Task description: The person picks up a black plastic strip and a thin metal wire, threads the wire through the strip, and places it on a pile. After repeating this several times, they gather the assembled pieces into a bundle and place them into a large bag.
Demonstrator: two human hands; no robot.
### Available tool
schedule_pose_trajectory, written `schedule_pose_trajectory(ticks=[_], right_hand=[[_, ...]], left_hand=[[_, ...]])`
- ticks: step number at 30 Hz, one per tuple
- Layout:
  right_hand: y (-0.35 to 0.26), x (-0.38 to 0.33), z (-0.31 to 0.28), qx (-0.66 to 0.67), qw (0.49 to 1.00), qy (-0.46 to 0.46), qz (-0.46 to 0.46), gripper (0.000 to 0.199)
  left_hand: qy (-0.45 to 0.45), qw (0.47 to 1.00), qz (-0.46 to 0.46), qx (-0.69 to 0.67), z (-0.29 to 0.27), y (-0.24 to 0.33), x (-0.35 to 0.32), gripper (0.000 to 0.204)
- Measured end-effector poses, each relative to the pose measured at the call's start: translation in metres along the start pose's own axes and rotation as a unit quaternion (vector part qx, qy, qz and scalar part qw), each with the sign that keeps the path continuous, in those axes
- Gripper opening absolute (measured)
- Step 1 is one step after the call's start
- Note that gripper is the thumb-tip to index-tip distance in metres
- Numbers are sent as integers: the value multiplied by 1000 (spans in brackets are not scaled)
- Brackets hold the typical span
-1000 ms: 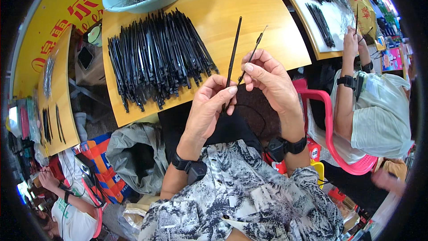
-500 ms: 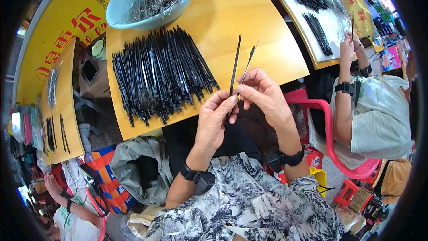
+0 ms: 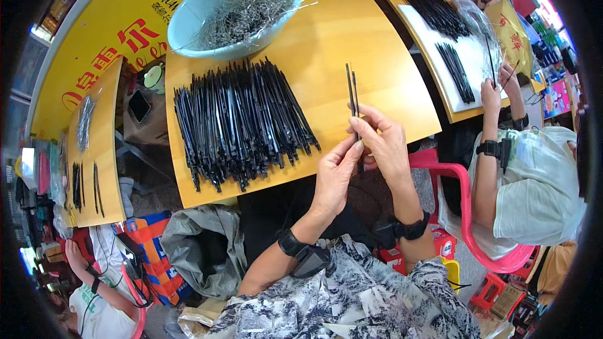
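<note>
Two thin black sticks stand nearly upright and close together above the table's near edge. My left hand is closed in a pinch around their lower part. Higher up, the thumb and fingers of my right hand grip the same sticks. A fine, light tip shows at the top of one; its kind is too small to tell. To the left of my hands, a wide pile of similar black sticks lies on the yellow wooden table. Their lower ends in my grip are partly hidden by my fingers.
A light blue bowl full of thin metal wires stands behind the pile. At right, a co-worker's hands hold black sticks beside a white board. A grey bag sits below the table. Another person works at lower left.
My hands have come closer together, and the two sticks, spread apart before, now stand almost side by side. My right hand has tilted over them. The whole view has shifted slightly.
</note>
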State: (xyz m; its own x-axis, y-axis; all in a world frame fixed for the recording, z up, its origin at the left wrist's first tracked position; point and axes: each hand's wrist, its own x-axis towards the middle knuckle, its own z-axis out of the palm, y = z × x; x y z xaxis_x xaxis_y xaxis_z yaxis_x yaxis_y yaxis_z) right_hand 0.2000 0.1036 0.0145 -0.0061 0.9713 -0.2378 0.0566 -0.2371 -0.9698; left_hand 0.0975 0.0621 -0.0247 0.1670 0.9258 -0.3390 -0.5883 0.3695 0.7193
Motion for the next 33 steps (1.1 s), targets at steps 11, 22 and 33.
schedule_pose_trajectory(ticks=[11, 22, 33], right_hand=[[21, 81, -11, -339, 897, 149, -242, 20], [9, 12, 34, -313, 938, -87, -118, 29], [21, 6, 18, -110, 989, -101, 6, 30]], left_hand=[[-74, 994, 39, 67, -8, 9, -17, 45], [-25, 999, -23, 35, -43, 10, -42, 31], [-20, 999, 4, 26, -35, 19, -45, 35]])
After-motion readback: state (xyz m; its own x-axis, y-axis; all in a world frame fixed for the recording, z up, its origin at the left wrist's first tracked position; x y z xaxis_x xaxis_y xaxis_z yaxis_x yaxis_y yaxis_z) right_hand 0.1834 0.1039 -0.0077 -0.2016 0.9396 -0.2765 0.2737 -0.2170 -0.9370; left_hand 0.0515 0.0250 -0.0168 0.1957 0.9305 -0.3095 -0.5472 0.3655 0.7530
